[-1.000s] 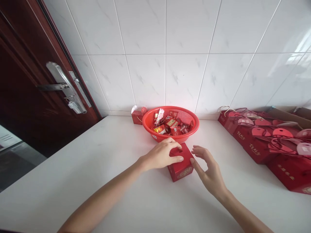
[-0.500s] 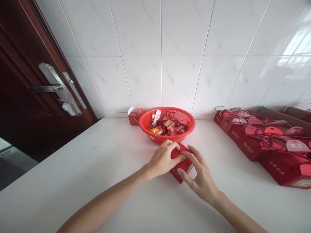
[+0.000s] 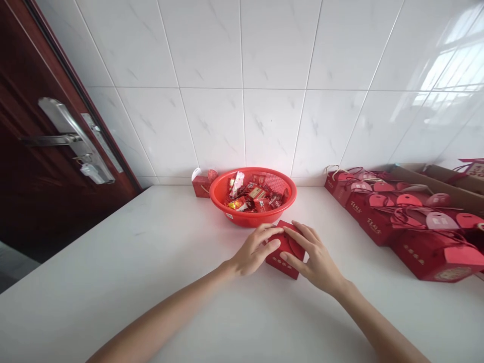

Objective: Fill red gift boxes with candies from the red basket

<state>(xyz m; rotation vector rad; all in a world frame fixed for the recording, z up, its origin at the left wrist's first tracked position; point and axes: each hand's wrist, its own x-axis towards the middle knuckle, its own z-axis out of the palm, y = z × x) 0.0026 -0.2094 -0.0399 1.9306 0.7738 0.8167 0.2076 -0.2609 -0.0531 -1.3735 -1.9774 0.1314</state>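
Observation:
A small red paper gift box (image 3: 283, 266) with gold lettering on its front face stands on the white tabletop, just in front of the red plastic basket (image 3: 257, 219). My left hand (image 3: 255, 249) is at the box's left side, its fingers over the top edge and thumb near the top. From the right, my right hand (image 3: 313, 258) grips the box, fingers across the top and thumb by the front face. My fingers cover part of the folded top. Wrapped sweets (image 3: 257, 193) in red, gold and pink lie in the basket.
Behind the basket's left side, a small red box (image 3: 200, 186) stands against the tiled wall. Several larger red gift boxes (image 3: 381, 214) with cord handles line the right side, beside an open cardboard carton (image 3: 427, 179). A dark red door (image 3: 38, 101) with a metal handle is at left.
The gift box has been turned, so its lettered front now faces me more. Both hands have stayed on it. The view has shifted slightly right.

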